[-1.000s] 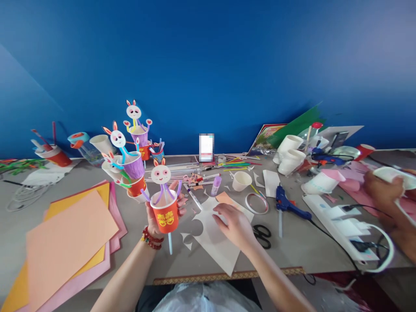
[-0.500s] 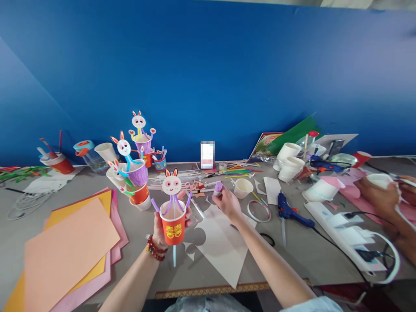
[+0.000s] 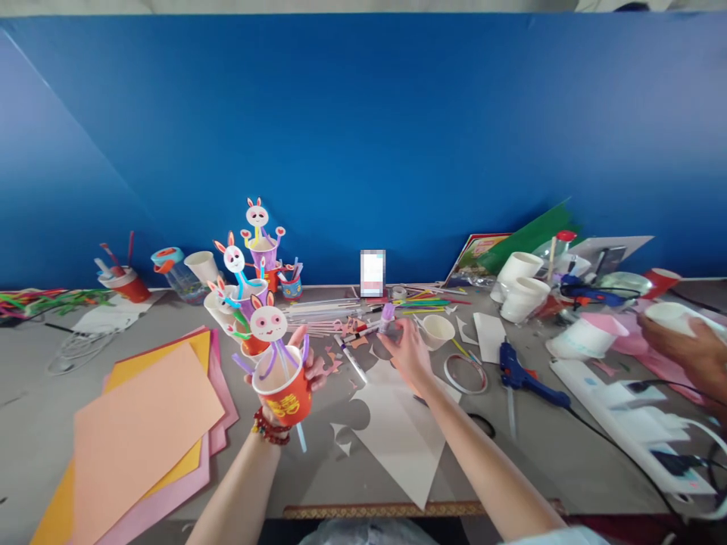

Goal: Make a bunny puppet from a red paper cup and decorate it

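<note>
My left hand (image 3: 313, 365) is wrapped around a red paper cup (image 3: 289, 403) with yellow characters, tilted to the left. From the cup rise a paper rabbit face (image 3: 269, 324) and purple pipe-cleaner arms, and a pale straw (image 3: 301, 437) sticks out below it. At the table's middle, my right hand (image 3: 410, 350) has its fingers apart just beside a small purple glue stick (image 3: 387, 316), which stands upright. Whether a fingertip still touches it is hard to see. Below that hand lies a white sheet (image 3: 406, 446) with round pieces cut out.
Finished rabbit cups (image 3: 250, 291) stand at the left behind coloured paper sheets (image 3: 148, 416). On the right are a blue glue gun (image 3: 525, 378), a roll of tape (image 3: 466, 373), a white power strip (image 3: 619, 424) and another person's hand (image 3: 681, 344). A white cup (image 3: 437, 331) sits beside my right hand.
The rabbit cup has moved left and tipped over to that side in my left hand. My right hand has set the glue stick upright and loosened its fingers from it.
</note>
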Action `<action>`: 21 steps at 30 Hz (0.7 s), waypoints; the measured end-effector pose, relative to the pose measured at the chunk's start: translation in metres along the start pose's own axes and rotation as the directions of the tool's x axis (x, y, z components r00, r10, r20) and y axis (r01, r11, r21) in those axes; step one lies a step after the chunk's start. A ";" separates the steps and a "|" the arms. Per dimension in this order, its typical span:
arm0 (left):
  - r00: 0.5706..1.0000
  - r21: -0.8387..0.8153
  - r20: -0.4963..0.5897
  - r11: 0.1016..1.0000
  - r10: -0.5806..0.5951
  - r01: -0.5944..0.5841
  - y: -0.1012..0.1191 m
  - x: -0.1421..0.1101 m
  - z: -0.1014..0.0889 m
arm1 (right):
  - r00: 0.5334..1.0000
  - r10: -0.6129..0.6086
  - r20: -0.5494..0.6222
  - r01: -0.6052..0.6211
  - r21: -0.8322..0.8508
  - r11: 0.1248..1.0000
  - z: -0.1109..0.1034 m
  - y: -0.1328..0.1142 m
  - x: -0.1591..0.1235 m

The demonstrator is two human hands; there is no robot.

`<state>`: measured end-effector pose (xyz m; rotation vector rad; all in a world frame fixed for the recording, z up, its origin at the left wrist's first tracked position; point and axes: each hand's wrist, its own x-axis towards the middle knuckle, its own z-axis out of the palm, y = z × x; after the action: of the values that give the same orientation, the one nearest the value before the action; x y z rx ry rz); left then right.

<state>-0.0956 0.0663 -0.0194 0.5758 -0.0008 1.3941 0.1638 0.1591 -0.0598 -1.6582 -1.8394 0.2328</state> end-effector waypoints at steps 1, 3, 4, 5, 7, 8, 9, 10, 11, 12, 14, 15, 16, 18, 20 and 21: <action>1.000 -0.001 -0.014 1.000 0.004 -0.004 -0.003 -0.001 0.000 | 1.000 -0.029 -0.012 0.029 0.007 1.000 -0.003 -0.001 -0.008; 0.999 -0.004 -0.042 1.000 -0.005 0.005 -0.009 -0.002 -0.001 | 0.987 -0.139 0.083 0.137 0.033 0.990 -0.007 -0.007 -0.018; 0.999 -0.004 -0.051 1.000 -0.017 0.017 -0.013 -0.002 -0.001 | 0.972 -0.192 0.137 0.187 0.049 0.981 -0.006 -0.012 -0.020; 0.998 -0.005 -0.056 1.000 -0.027 0.027 -0.016 -0.003 -0.001 | 0.952 -0.239 0.190 0.231 0.064 0.971 -0.005 -0.017 -0.020; 0.997 0.008 -0.058 0.998 -0.055 0.055 -0.020 -0.003 0.000 | 0.915 -0.299 0.270 0.290 0.072 0.954 0.003 -0.030 -0.013; 0.995 0.022 -0.062 0.996 -0.080 0.082 -0.021 -0.003 0.000 | 0.902 -0.311 0.298 0.306 0.064 0.950 0.008 -0.036 -0.007; 0.991 0.039 -0.070 0.993 -0.112 0.115 -0.022 -0.002 0.001 | 0.892 -0.317 0.323 0.317 0.053 0.947 0.014 -0.041 -0.002; 0.986 0.057 -0.082 0.987 -0.144 0.149 -0.022 -0.002 0.002 | 0.884 -0.317 0.343 0.324 0.039 0.945 0.018 -0.045 0.003; 0.981 0.073 -0.095 0.981 -0.170 0.177 -0.022 -0.002 0.004 | 0.879 -0.316 0.358 0.329 0.026 0.944 0.022 -0.048 0.007; 0.977 0.086 -0.106 0.977 -0.186 0.195 -0.022 -0.001 0.006 | 0.875 -0.313 0.369 0.331 0.013 0.943 0.025 -0.050 0.010; 0.976 0.097 -0.111 0.975 -0.189 0.200 -0.023 0.000 0.011 | 0.873 -0.303 0.381 0.331 -0.009 0.943 0.028 -0.051 0.014; 0.976 0.095 -0.102 0.975 -0.192 0.201 -0.025 0.000 0.014 | 0.874 -0.297 0.384 0.329 -0.019 0.944 0.029 -0.051 0.015; 0.975 0.090 -0.086 0.973 -0.203 0.210 -0.026 0.000 0.016 | 0.876 -0.291 0.385 0.326 -0.029 0.945 0.028 -0.051 0.015; 0.971 0.071 -0.050 0.968 -0.236 0.239 -0.029 0.000 0.017 | 0.881 -0.280 0.381 0.319 -0.042 0.947 0.027 -0.050 0.015; 0.963 0.059 -0.025 0.961 -0.268 0.269 -0.030 0.001 0.016 | 0.885 -0.274 0.376 0.314 -0.048 0.948 0.025 -0.050 0.015; 0.962 0.059 -0.021 0.960 -0.273 0.274 -0.030 0.001 0.014 | 0.887 -0.270 0.375 0.311 -0.050 0.949 0.023 -0.051 0.015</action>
<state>-0.0635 0.0601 -0.0187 0.5945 0.1277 1.1310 0.1089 0.1700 -0.0462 -1.4514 -2.3927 0.3331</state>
